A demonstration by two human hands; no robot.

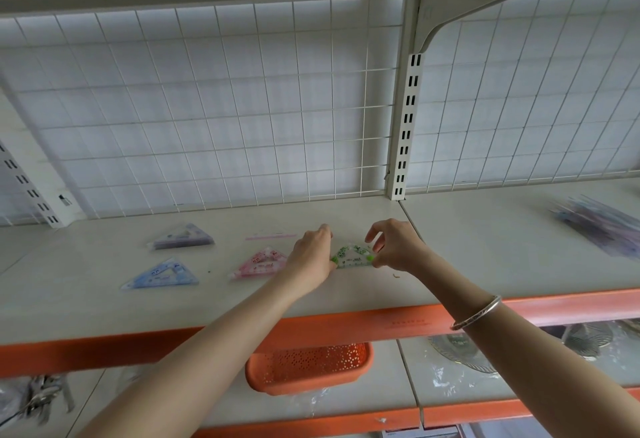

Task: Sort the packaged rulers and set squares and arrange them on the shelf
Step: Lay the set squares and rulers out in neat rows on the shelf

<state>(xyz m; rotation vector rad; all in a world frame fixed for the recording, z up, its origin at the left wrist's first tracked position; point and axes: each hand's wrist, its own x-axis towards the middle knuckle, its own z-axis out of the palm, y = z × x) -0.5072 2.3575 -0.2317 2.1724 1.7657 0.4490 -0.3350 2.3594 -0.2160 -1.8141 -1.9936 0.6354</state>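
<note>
A green packaged set square (351,256) lies flat on the pale shelf (467,264). My left hand (311,257) pinches its left corner and my right hand (394,247) pinches its right corner. To the left lie a pink set square (258,263), a blue one (161,275) and a purple one (183,237). A thin pink-edged ruler packet (270,236) rests behind the pink set square. A blurred pile of purple packaged rulers (599,226) sits at the far right of the shelf.
A white wire grid (207,108) backs the shelf, with a slotted upright post (405,126) between bays. The shelf's front edge is orange (381,325). Below it sit an orange perforated basket (308,366), metal tools (41,396) at left and wrapped round items (460,354) at right.
</note>
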